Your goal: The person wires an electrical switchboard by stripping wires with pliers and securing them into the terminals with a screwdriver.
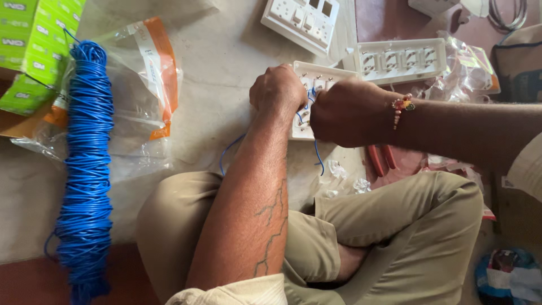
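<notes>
Here the switch board point(316, 76) lies under both hands' grip.

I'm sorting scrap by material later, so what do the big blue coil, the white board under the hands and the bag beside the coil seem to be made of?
Blue coil: wire in plastic insulation, judging by its smooth, slightly glossy, uniform colour; any metal core is not visible. White board: probably moulded plastic, matte with crisp edges. Bag: thin clear plastic film, wrinkled and shiny, with an orange strip.

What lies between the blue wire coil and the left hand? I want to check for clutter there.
In the head view, a clear plastic bag with orange trim lies between the blue wire coil and the left hand, then bare floor.
</notes>
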